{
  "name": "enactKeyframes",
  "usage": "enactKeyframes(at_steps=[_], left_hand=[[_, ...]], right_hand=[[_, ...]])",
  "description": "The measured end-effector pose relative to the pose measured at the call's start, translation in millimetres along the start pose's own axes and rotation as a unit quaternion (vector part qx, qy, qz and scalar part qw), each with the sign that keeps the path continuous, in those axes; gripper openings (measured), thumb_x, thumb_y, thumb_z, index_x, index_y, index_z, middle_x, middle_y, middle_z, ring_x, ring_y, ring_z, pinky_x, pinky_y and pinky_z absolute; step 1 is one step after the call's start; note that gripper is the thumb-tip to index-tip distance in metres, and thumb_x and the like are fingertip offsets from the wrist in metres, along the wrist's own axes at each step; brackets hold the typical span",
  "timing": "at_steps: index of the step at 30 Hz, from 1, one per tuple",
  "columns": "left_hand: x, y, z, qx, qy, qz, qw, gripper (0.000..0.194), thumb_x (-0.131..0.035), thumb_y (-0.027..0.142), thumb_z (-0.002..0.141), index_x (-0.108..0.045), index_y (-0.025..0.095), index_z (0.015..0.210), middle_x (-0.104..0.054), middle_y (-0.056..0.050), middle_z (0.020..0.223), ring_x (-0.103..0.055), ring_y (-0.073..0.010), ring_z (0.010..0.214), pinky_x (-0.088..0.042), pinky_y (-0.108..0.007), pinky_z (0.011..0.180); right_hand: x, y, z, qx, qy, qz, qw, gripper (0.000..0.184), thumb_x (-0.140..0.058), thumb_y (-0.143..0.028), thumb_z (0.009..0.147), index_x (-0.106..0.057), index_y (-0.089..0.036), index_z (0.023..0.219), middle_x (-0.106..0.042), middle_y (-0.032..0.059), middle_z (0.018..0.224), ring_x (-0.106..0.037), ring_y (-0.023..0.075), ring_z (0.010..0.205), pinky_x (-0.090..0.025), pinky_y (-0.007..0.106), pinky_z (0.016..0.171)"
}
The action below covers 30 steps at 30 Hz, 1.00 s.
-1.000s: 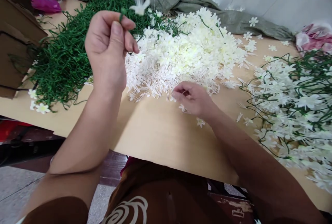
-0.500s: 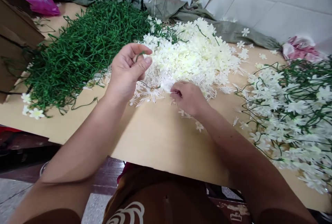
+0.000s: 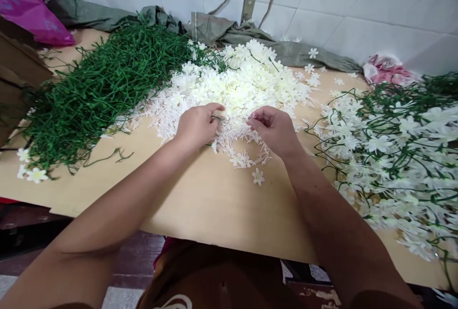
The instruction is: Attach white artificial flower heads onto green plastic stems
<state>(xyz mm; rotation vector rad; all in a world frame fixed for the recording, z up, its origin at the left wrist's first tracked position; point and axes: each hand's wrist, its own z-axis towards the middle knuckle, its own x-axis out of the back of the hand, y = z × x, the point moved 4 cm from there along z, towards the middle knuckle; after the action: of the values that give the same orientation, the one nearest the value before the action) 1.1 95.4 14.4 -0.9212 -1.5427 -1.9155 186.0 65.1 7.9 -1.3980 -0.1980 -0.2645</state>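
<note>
My left hand (image 3: 198, 125) pinches a green plastic stem (image 3: 216, 117), whose tip shows between thumb and forefinger, at the near side of a heap of white artificial flowers (image 3: 243, 75). To its right, my right hand (image 3: 277, 128) is closed at the fingertips on a small white flower piece (image 3: 252, 115), mostly covered by the fingers. The two hands are a short way apart, with the pale, thin-stalked edge of the heap between and below them. One loose white flower (image 3: 258, 177) lies on the board just in front of the heap.
A large pile of green stems (image 3: 107, 85) lies at left. Stems bearing white flowers (image 3: 390, 151) are heaped at right. Behind are a grey-green cloth (image 3: 286, 51), a tiled wall and a pink-white plastic bag (image 3: 388, 70). A cardboard box (image 3: 17, 66) stands far left beside a magenta bag (image 3: 36, 8).
My left hand has come down and forward to the heap, with the green stem still in it. My right hand has lifted from the heap's near edge, now pinching a white piece. The view has shifted.
</note>
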Motion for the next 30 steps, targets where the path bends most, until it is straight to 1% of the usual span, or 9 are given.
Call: enactKeyframes(at_steps=[3, 5, 9, 13, 15, 19, 22, 25, 30], left_hand=[[-4.7, 6.1, 6.1, -0.010, -0.004, 0.094, 0.996, 0.036, -0.049, 0.017, 0.076, -0.072, 0.022, 0.104, -0.072, -0.006, 0.086, -0.059, -0.0200, 0.074, -0.034, -0.029, 0.062], [-3.0, 6.5, 9.1, -0.009, 0.022, 0.096, 0.995, 0.032, -0.049, 0.019, 0.077, -0.073, 0.021, 0.098, -0.070, -0.006, 0.077, -0.056, -0.0188, 0.068, -0.032, -0.030, 0.060], [7.0, 1.9, 11.2, 0.014, 0.076, -0.054, 0.996, 0.022, -0.056, 0.021, 0.077, -0.073, 0.017, 0.090, -0.053, 0.001, 0.054, -0.039, -0.0103, 0.051, -0.027, -0.027, 0.053], [17.9, 3.9, 8.0, 0.052, 0.105, -0.253, 0.960, 0.010, -0.063, 0.018, 0.073, -0.069, 0.013, 0.080, -0.048, 0.004, 0.055, -0.032, -0.0055, 0.048, -0.024, -0.023, 0.049], [17.3, 7.4, 4.5, 0.079, 0.080, -0.334, 0.936, 0.006, -0.066, 0.016, 0.070, -0.066, 0.014, 0.076, -0.045, 0.006, 0.051, -0.029, -0.0038, 0.045, -0.022, -0.021, 0.045], [1.0, 11.3, -5.2, 0.154, -0.049, -0.464, 0.871, 0.010, -0.069, 0.017, 0.068, -0.061, 0.015, 0.073, -0.035, 0.010, 0.042, -0.021, -0.0023, 0.035, -0.014, -0.019, 0.038], [-10.8, 12.8, -10.7, 0.179, -0.125, -0.527, 0.822, 0.013, -0.071, 0.017, 0.068, -0.059, 0.016, 0.073, -0.030, 0.011, 0.039, -0.019, -0.0021, 0.032, -0.012, -0.018, 0.036], [-17.8, 12.9, -12.9, 0.202, -0.155, -0.553, 0.793, 0.015, -0.071, 0.015, 0.069, -0.057, 0.015, 0.070, -0.030, 0.011, 0.039, -0.019, -0.0014, 0.032, -0.011, -0.017, 0.036], [-25.6, 12.4, -13.4, 0.219, -0.182, -0.571, 0.770, 0.017, -0.073, 0.014, 0.070, -0.056, 0.014, 0.068, -0.030, 0.011, 0.042, -0.018, -0.0004, 0.033, -0.008, -0.016, 0.036]], right_hand=[[1.0, 1.9, 1.3, -0.002, 0.002, 0.051, 0.999, 0.007, -0.065, -0.019, 0.070, -0.058, -0.018, 0.069, -0.060, -0.0028, 0.062, -0.056, 0.0099, 0.058, -0.045, 0.028, 0.059], [3.6, 1.2, 2.2, 0.008, 0.019, 0.056, 0.998, 0.008, -0.067, -0.019, 0.070, -0.059, -0.018, 0.067, -0.059, -0.0027, 0.063, -0.054, 0.0090, 0.060, -0.044, 0.026, 0.058], [5.8, 0.9, 3.7, -0.002, 0.030, 0.097, 0.995, 0.006, -0.067, -0.020, 0.071, -0.063, -0.018, 0.068, -0.057, -0.0042, 0.060, -0.048, 0.0061, 0.055, -0.040, 0.023, 0.052], [1.0, -1.4, 1.1, -0.026, 0.026, 0.162, 0.986, 0.007, -0.069, -0.021, 0.070, -0.062, -0.019, 0.073, -0.064, -0.0037, 0.063, -0.055, 0.0064, 0.055, -0.044, 0.022, 0.052], [-2.3, -6.3, -2.2, -0.013, 0.039, 0.171, 0.984, 0.008, -0.069, -0.022, 0.071, -0.061, -0.020, 0.074, -0.066, -0.0032, 0.066, -0.059, 0.0072, 0.058, -0.047, 0.023, 0.054], [-9.8, -18.4, -9.4, 0.068, 0.059, 0.127, 0.988, 0.006, -0.068, -0.021, 0.075, -0.062, -0.020, 0.076, -0.067, -0.0011, 0.073, -0.063, 0.0099, 0.069, -0.052, 0.026, 0.064], [-13.4, -22.1, -12.9, 0.145, 0.080, 0.059, 0.984, 0.005, -0.067, -0.018, 0.076, -0.063, -0.019, 0.077, -0.065, 0.0026, 0.087, -0.062, 0.0126, 0.082, -0.053, 0.028, 0.071], [-14.3, -18.5, -13.8, 0.179, 0.103, 0.014, 0.978, 0.005, -0.065, -0.017, 0.078, -0.061, -0.019, 0.077, -0.061, 0.0035, 0.090, -0.061, 0.0138, 0.085, -0.054, 0.029, 0.069], [-16.0, -13.7, -13.8, 0.208, 0.107, -0.058, 0.971, 0.005, -0.060, -0.019, 0.082, -0.058, -0.021, 0.078, -0.062, 0.0039, 0.091, -0.060, 0.0145, 0.085, -0.054, 0.030, 0.070]])
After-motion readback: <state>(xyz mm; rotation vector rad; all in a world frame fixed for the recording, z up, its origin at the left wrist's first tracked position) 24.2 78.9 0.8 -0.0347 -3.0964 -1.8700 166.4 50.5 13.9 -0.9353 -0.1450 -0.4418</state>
